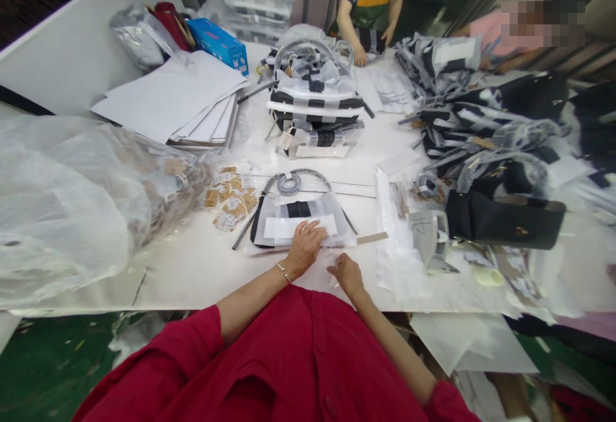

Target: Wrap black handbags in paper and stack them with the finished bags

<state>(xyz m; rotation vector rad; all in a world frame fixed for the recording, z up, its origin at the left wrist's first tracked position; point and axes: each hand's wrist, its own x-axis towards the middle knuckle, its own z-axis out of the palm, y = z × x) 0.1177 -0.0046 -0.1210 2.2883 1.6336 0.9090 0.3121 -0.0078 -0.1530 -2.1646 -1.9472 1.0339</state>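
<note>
A black-and-white striped bag in a clear plastic sleeve [301, 220] lies flat on the white table [202, 261] right in front of me. My left hand [304, 247] rests flat on the sleeve's near edge, fingers stretched out over a white paper insert. Just to its right, my right hand [346, 273] is curled at the plastic's near corner, fingers pinched on the film. A grey coiled strap [289, 183] sits at the bag's top.
A stack of packed striped bags [315, 104] stands mid-table. Paper tags [231, 201] lie left of my bag, white sheets [178, 98] further back. A big plastic sack [72, 197] fills the left. Black bags [505, 217] pile up right. Two people work across the table.
</note>
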